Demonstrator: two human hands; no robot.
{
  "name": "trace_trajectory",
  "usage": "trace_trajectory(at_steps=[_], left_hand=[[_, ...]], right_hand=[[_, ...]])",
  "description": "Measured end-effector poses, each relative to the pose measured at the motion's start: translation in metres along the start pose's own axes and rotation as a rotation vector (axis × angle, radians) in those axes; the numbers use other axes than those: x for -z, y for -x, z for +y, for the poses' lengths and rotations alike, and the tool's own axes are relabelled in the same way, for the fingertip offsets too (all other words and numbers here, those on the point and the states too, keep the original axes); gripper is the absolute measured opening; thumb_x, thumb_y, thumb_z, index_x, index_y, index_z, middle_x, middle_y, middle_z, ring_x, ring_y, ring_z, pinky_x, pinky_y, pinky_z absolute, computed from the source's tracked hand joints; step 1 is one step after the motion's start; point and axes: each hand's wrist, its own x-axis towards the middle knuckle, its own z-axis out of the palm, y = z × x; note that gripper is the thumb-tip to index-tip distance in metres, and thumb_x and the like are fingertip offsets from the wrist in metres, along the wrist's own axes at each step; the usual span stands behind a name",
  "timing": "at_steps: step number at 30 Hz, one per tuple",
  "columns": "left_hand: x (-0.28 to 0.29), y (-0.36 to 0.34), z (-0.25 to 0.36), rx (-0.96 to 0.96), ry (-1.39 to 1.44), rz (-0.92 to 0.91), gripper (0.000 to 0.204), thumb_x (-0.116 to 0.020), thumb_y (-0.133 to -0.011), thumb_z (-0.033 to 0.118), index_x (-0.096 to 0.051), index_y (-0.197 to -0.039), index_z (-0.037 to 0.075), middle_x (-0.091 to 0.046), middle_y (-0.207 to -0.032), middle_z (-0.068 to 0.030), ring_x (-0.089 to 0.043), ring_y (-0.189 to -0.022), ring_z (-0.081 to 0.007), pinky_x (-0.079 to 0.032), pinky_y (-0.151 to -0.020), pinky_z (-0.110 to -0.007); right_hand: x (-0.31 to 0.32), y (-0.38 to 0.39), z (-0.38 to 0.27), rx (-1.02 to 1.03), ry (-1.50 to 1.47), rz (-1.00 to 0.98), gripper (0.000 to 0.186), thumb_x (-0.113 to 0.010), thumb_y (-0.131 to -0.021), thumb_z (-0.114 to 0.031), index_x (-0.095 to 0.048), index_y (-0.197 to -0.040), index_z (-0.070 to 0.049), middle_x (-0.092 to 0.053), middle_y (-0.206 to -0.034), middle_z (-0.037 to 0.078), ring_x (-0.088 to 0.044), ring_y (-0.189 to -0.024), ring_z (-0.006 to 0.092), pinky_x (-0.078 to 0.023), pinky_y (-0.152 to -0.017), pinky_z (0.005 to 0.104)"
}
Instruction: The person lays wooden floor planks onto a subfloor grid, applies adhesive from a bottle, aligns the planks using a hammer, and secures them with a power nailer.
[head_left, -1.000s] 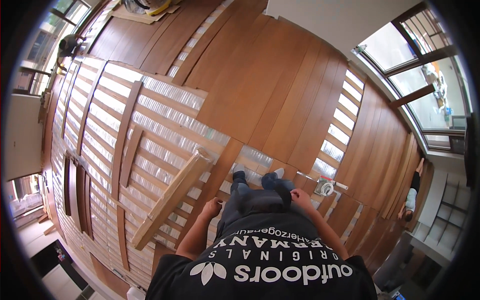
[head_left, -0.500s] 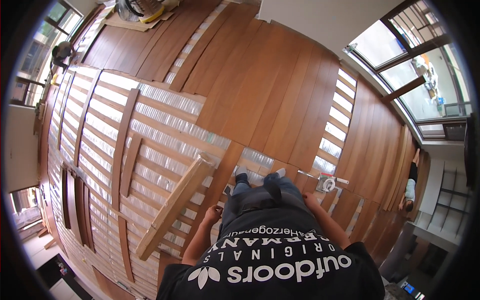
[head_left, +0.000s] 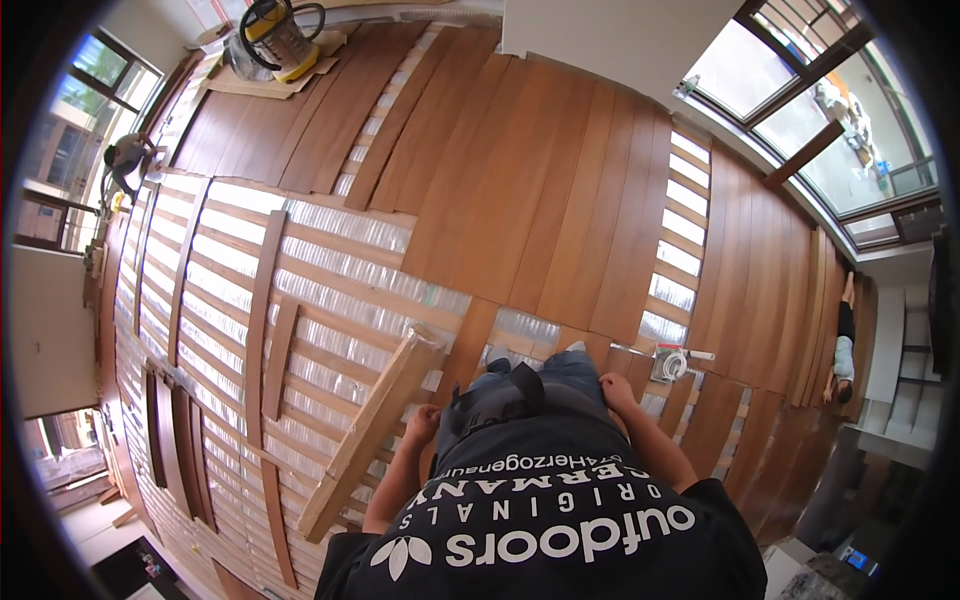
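Observation:
My left hand [head_left: 424, 422] hangs beside my left thigh, its fingers curled into a loose fist with nothing seen in it. On the other side, my right hand [head_left: 616, 390] is held low by my right thigh, fingers curled in and also without a visible object. Left of my left hand, a long pale wooden beam [head_left: 370, 435] lies slantwise across the floor battens [head_left: 330, 255]. A white coil [head_left: 672, 364] in what looks like a clear bag lies on the floor to the right of my right hand.
Brown floorboards [head_left: 520, 180] are laid ahead; silvery sheeting shows between battens at left. Loose planks [head_left: 172, 440] lie there. A yellow-and-black vacuum cleaner [head_left: 278, 42] stands far left. One person [head_left: 125, 160] crouches by the left window; another person [head_left: 845, 345] is at the far right.
The view has tilted up, so the floor sits lower in the picture and more of the vacuum cleaner shows. Both hands stay at my sides. The person by the left window has shifted posture.

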Motion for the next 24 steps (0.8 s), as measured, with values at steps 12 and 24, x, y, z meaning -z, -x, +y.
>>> trace_trajectory(at_steps=[12,24], left_hand=[[-0.013,0.017,-0.036,0.146,-0.029,-0.100,0.027,-0.066,-0.089,0.029,-0.074,-0.105,0.008,-0.075,-0.098,-0.0176,-0.072,-0.095,-0.0350,-0.057,-0.085,-0.043],[-0.021,0.010,-0.011,0.116,0.158,-0.147,0.025,-0.063,-0.093,0.022,-0.070,-0.109,0.003,-0.075,-0.084,-0.0123,-0.073,-0.078,-0.0222,-0.056,-0.073,-0.036]], right_hand=[[0.012,0.041,0.013,-0.070,-0.051,-0.051,0.022,-0.056,-0.091,-0.014,-0.073,-0.099,-0.003,-0.073,-0.098,0.019,-0.070,-0.093,0.0338,-0.055,-0.085,0.0415],[0.011,0.048,0.025,-0.149,-0.103,-0.080,0.020,-0.060,-0.091,-0.012,-0.071,-0.102,0.000,-0.072,-0.087,0.013,-0.069,-0.079,0.0222,-0.055,-0.074,0.0368]])
